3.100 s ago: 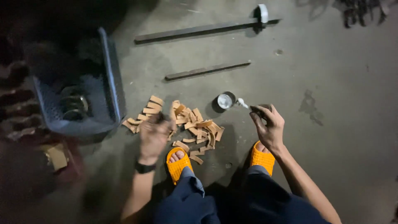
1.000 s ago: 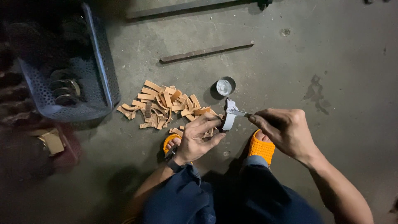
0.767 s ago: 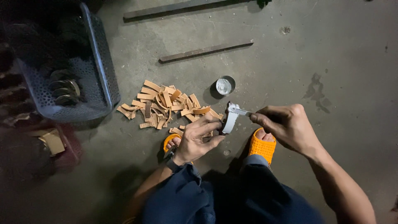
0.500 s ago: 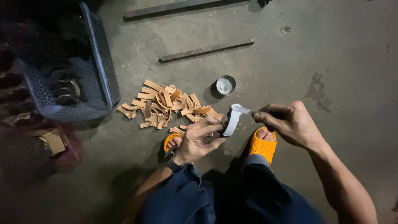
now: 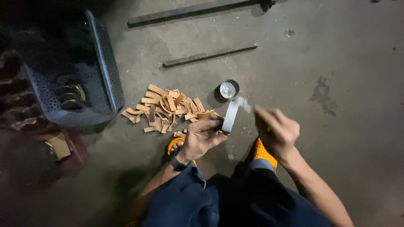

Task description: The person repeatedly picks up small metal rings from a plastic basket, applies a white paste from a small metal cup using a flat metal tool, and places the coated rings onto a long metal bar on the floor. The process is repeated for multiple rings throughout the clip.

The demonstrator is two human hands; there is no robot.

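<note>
The person squats on the concrete floor (image 5: 345,126) in orange sandals (image 5: 263,153), both hands out in front of the knees. The left hand (image 5: 202,136) is curled around the lower end of a pale strip (image 5: 230,117), pinching it so it stands up tilted from the fingers. The right hand (image 5: 277,128) is close beside it, just to the right of the strip's top end; it is blurred, its fingers look bunched together, and whether they grip a small tool there I cannot tell.

Just beyond the left hand lies a loose pile of tan strips (image 5: 168,110), a few pieces touching the fingers' side of the heap. A small round tin (image 5: 228,89) with something whitish in it sits just past the top of the held strip. Farther out lie two long metal bars (image 5: 208,54), well apart from the hands. Off to the left stands a dark perforated basket (image 5: 103,80) with round things inside.
</note>
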